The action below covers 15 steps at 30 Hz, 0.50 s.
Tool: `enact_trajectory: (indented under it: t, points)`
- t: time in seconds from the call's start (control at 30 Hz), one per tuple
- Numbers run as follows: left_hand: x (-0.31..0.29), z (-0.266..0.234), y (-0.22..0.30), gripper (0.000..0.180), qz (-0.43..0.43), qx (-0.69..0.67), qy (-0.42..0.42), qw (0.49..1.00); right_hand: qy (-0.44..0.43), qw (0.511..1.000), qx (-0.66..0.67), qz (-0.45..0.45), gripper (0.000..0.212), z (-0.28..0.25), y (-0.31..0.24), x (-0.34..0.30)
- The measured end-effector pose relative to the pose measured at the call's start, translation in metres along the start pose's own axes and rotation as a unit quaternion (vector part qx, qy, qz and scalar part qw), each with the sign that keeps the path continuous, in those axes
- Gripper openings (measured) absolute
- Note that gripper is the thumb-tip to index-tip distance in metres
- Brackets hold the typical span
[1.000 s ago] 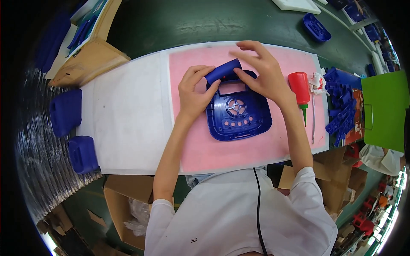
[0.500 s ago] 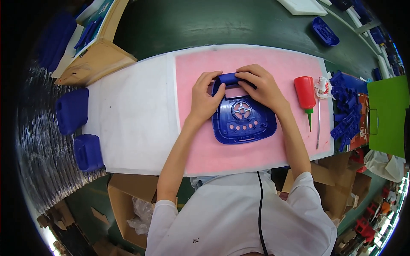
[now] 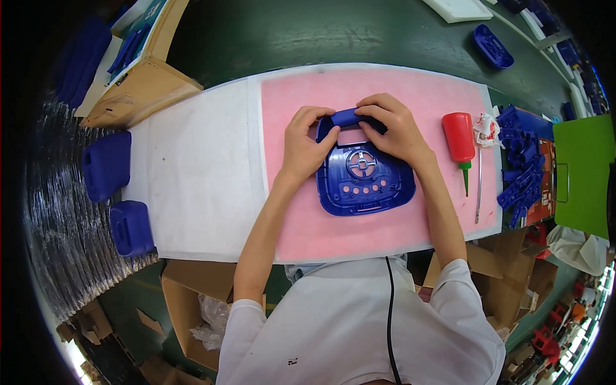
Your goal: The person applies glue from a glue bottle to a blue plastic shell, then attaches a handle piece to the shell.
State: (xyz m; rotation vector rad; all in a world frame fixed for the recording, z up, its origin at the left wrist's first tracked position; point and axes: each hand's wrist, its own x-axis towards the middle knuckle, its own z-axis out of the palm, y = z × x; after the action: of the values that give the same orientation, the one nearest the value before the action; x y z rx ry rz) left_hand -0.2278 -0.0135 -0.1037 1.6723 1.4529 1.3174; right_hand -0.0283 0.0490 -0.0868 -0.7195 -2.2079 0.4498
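Observation:
On the pink mat lies a dark blue plastic housing shell [image 3: 367, 189], its hollow inside up, with a round spoked opening, a row of small holes and a handle at its far end. My left hand [image 3: 307, 142] grips the handle's left corner, thumb on the inside and fingers over the far edge. My right hand [image 3: 396, 131] is closed round the handle's right part, fingers bent over a blue bar-shaped grip piece [image 3: 346, 118]. Whether that piece is separate from the shell I cannot tell. Part of the handle is hidden beneath my right fingers.
Right of the shell lie a red squeeze bottle [image 3: 457, 136] with a green nozzle, a thin metal rod [image 3: 479, 186] and a crumpled red-stained cloth [image 3: 486, 130]. Farther right is a pile of blue plastic parts [image 3: 521, 170]. Two blue housings [image 3: 131, 228] stand at the left edge.
Both hands keep their hold on the handle, with only a slight shift of the fingers. The shell stays in nearly the same place; the whole view has moved a little.

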Motion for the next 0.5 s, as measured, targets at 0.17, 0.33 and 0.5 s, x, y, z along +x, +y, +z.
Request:
enact_trajectory:
  t: [0.17, 0.33, 0.5]
  points:
    - [0.0001, -0.0002, -0.0001, 0.026, 0.001, 0.009, 0.004, 1.0, -0.021, 1.0, 0.009, 0.012, 0.021, -0.0016, -0.0014, -0.0004]
    - [-0.0006, 0.0007, -0.0039, 0.025, -0.003, -0.001, 0.003, 1.0, -0.015, 1.0, 0.006, 0.009, 0.02, 0.0002, -0.0002, -0.0014]
    - [0.0003, 0.0027, -0.0004, 0.023, 0.002, -0.005, 0.023, 1.0, -0.012, 1.0, -0.01, -0.007, 0.017, -0.0016, -0.0028, -0.0017]
